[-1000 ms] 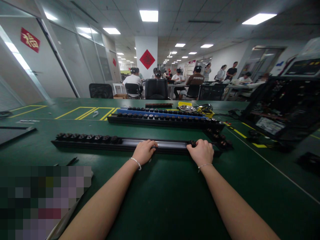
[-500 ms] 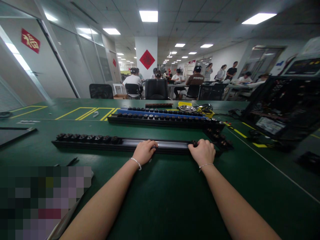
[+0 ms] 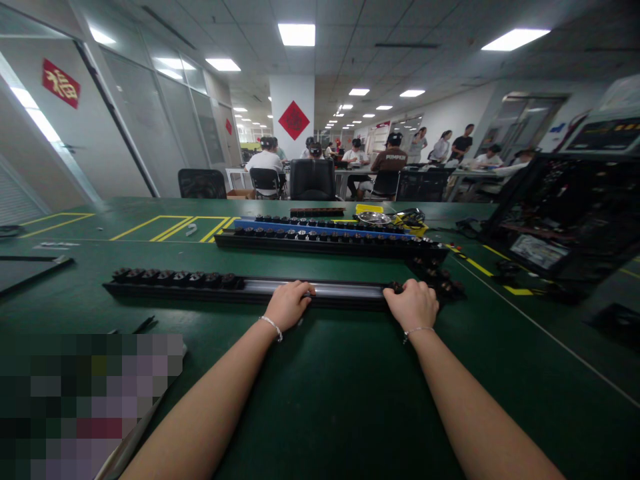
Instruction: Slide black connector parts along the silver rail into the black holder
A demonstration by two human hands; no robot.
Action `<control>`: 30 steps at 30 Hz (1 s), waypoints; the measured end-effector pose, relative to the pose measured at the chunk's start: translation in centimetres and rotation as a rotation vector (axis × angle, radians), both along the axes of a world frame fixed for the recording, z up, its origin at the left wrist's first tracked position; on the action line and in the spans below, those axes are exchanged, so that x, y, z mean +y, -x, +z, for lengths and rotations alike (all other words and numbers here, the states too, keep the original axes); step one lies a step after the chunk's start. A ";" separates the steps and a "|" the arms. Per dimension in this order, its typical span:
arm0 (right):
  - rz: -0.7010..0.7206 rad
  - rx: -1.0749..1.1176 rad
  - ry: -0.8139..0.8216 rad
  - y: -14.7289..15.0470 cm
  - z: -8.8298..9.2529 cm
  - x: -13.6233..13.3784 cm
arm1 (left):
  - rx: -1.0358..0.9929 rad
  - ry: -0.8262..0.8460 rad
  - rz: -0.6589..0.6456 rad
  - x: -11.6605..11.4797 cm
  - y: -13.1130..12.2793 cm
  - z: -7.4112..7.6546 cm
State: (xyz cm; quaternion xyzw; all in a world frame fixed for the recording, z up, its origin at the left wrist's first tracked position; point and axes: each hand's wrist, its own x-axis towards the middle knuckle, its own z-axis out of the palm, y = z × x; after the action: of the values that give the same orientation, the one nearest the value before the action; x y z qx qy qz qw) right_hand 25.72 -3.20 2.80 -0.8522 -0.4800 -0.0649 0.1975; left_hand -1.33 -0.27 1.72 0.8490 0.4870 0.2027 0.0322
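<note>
A long black rail (image 3: 165,288) with a shiny inner strip (image 3: 345,290) lies across the green table in front of me. Small black round parts (image 3: 180,277) stand in a row along its left portion. My left hand (image 3: 289,305) is closed over the middle of the rail, gripping its near edge. At the rail's right end, my right hand (image 3: 413,305) is closed on a small black part (image 3: 396,287); its fingers hide most of that part. Several more dark parts (image 3: 447,283) lie just beyond the right hand.
Behind are another black rail (image 3: 280,245) and a blue rail (image 3: 240,224), both carrying similar parts. A metal dish (image 3: 375,218) sits by yellow trays. A dark open machine (image 3: 537,207) occupies the right. People (image 3: 267,157) sit at far tables.
My right hand has moved slightly to the right along the rail, exposing a little more of the strip. The left hand has stayed in place.
</note>
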 end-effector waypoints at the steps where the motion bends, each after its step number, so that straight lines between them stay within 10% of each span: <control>1: -0.004 0.000 0.000 -0.1 0.0 0.0 | -0.001 -0.002 -0.002 0.0 0.0 0.0; 30: -0.065 -0.005 -0.037 -1.7 -0.1 -0.2 | 0.001 0.008 0.003 0.0 0.0 -0.1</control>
State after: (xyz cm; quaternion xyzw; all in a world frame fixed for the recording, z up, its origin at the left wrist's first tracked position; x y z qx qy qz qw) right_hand 27.46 -3.38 2.70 -0.8634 -0.4515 -0.0822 0.2098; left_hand -1.37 -0.26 1.65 0.8481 0.4892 0.2003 0.0347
